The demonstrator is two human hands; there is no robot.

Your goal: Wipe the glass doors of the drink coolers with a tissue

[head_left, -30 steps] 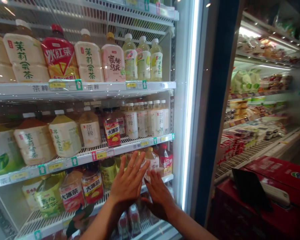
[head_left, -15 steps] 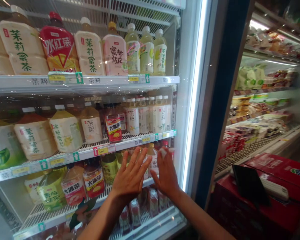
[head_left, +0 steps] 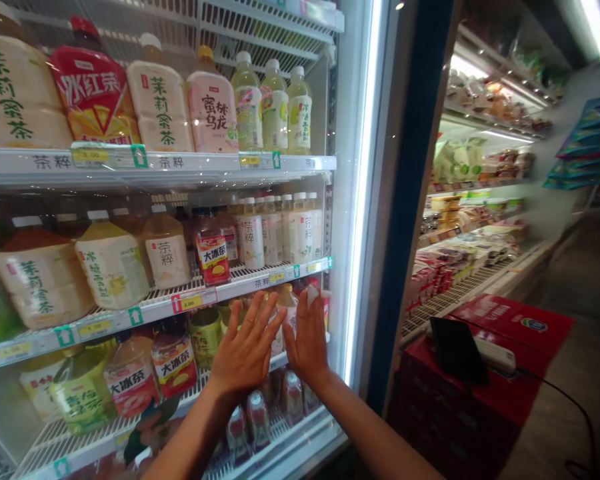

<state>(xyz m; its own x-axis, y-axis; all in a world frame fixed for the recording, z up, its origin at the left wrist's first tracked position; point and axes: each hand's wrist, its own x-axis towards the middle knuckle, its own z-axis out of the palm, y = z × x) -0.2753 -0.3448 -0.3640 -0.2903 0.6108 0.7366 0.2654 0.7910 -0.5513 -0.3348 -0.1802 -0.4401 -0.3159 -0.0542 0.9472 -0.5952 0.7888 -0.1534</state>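
I have the wad (head_left: 313,293) near the centre of my feed, at the fingertips of the right hand (head_left: 306,337), before the glass (head_left: 260,183). Over the last second that hand has climbed, its fingers now aimed nearly at twelve, and in the last half second it has drawn closer to the left hand (head_left: 247,343), at eight o'clock from the wad. I judge that the wad now covers a higher patch of glass, while the left hand has barely shifted against the shelves behind. My view has swung rightward too.

The right hand has hold of the wad; how tightly, I can't tell. The left grips nothing I can see: fingers fanned, palm hidden from me.

The wad looks white, soft and crumpled, perhaps tissue. The glass is smooth, flecked with reflections. Behind it, between nine and ten, stands a dark bottle (head_left: 213,257) with a red label; at eleven, a pink bottle (head_left: 213,110), broad-bodied, gold-capped, seemingly plastic. At one runs a straight, glowing light strip (head_left: 365,167). At four sits the boxy red carton (head_left: 440,400), with a flat black phone (head_left: 455,350) and a rounded white bar (head_left: 497,355) on top.
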